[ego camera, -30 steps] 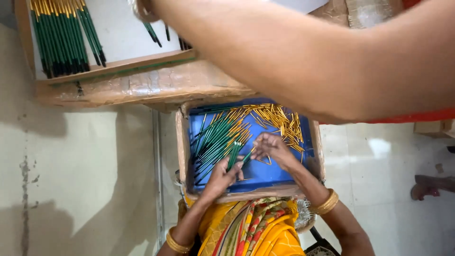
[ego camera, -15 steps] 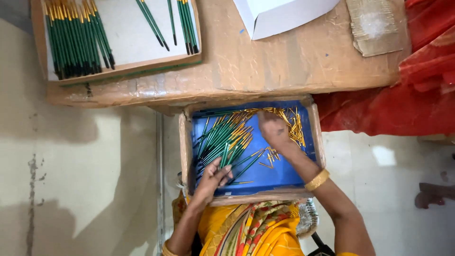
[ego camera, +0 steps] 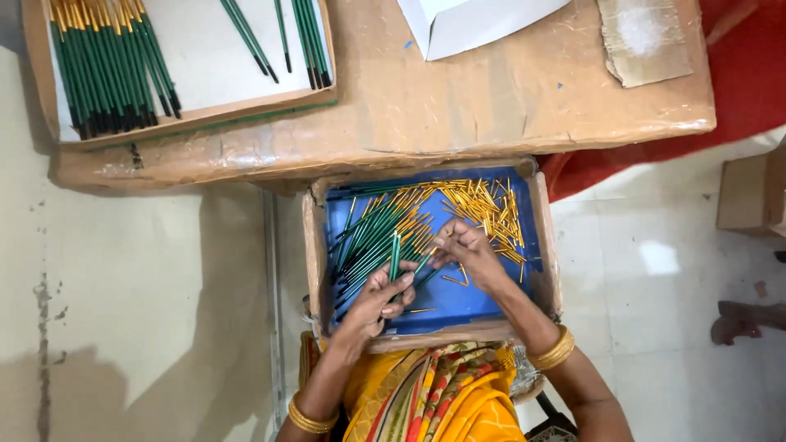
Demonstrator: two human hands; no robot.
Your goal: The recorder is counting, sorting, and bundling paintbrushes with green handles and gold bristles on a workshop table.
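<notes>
Hands work inside a shallow box [ego camera: 315, 245] with a blue floor, resting on the person's lap. Left hand [ego camera: 378, 296] is closed around a small bundle of green sticks [ego camera: 395, 255], which stand up out of its grip, tips pointing away from the body. Right hand [ego camera: 468, 250] sits just beside it, fingers pinched narrowly; it seems to hold a gold cap [ego camera: 432, 242] at the bundle's end, though the exact grip is too small to tell.

Beyond the left hand lies a loose heap of green sticks [ego camera: 364, 237], fanned across the blue floor. Beyond and outside the right hand lies a scatter of gold caps [ego camera: 487, 209]. Well beyond both hands sits a table [ego camera: 491, 98] with a tray [ego camera: 205, 115] of finished green sticks laid in rows, and a white sheet [ego camera: 467, 24] past the right hand.

Judging from this, the bundle could slip or splay if the left grip loosens, since the sticks are thin and held near one end. Caps are tiny and loose; a nudge from the right wrist could flick some over the box's low wall.
</notes>
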